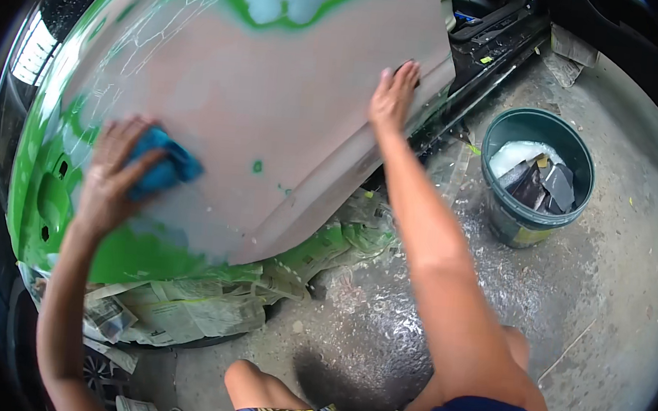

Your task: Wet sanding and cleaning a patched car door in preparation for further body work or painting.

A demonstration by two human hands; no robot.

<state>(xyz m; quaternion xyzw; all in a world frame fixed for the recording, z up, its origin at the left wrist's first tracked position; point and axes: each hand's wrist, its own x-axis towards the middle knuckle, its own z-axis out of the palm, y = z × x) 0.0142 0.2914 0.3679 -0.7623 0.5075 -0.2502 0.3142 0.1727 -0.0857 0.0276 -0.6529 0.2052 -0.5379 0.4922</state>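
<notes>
A car door panel (220, 110) stands before me, bright green at its edges and sanded to a dull pinkish grey over its middle. My left hand (113, 171) is pressed to its lower left part, closed on a crumpled blue cloth (167, 164); the hand is slightly blurred. Farther off, my right hand (394, 98) lies along the panel's right edge, above the body crease. Under its fingertips shows a dark piece of sandpaper (416, 80), mostly hidden by the fingers.
A dark green bucket (533, 210) on the wet concrete floor (603, 292) holds foamy water and dark sandpaper sheets (543, 187). Newspaper masking (194, 311) covers the area below the panel. A black door sill (498, 60) runs at the upper right. A white tub (137, 410) stands bottom left.
</notes>
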